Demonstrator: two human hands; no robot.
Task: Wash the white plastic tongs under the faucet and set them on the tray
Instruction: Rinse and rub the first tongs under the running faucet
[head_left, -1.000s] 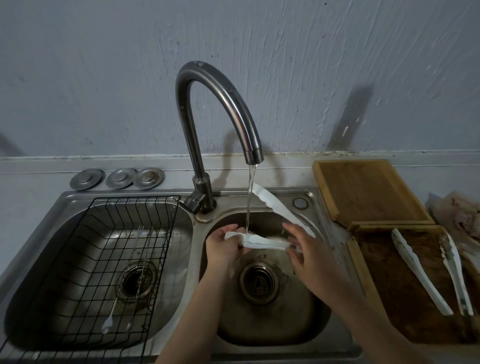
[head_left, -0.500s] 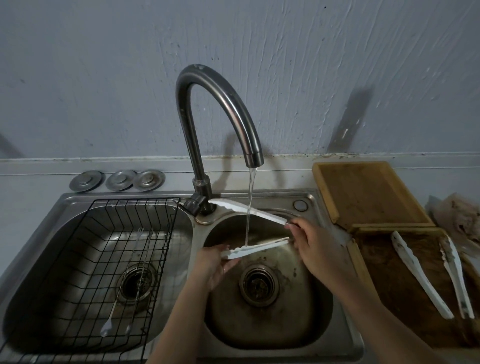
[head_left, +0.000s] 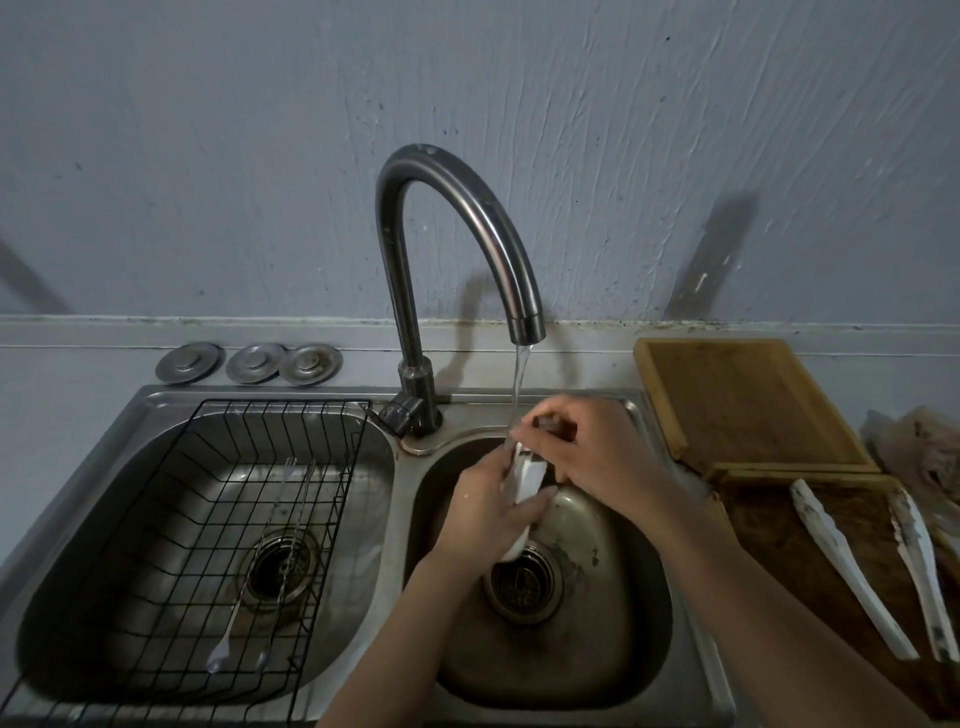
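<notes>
- Over the right basin (head_left: 597, 670) of the steel double sink, both bare hands hold the white plastic tongs (head_left: 525, 477) under running water.
- Left hand (head_left: 485, 512) comes up from below, its fingers curled around the tongs' lower part, thumb pressed across the white plastic.
- Right hand (head_left: 592, 452) reaches in from the right, its fingers closed over the tongs' upper end, which they hide.
- Only a short stretch of the tongs shows between the two hands, plus a rounded white end poking out below the left palm, just above the drain (head_left: 523, 581); they stand steeply, nearly upright, and whether the two arms are pressed together I cannot tell.
- Water stream (head_left: 519, 384) falls thin from the spout and lands at the right hand's fingertips, where the tongs' top is.
- Right of the basin, a dark wooden tray (head_left: 779, 540) holds two more white tongs (head_left: 852, 566), lying lengthwise side by side and apart from each other.
- Behind that tray sits a lighter, bare wooden tray (head_left: 748, 400).
- Left basin carries a black wire rack (head_left: 249, 519), with thin metal utensils (head_left: 260, 571) lying in it over that basin's drain.
- Curved dark metal faucet (head_left: 452, 249) rises between the basins against the grey wall.
- Three round metal sink covers (head_left: 249, 362) lie in a row on the ledge behind the left basin.
</notes>
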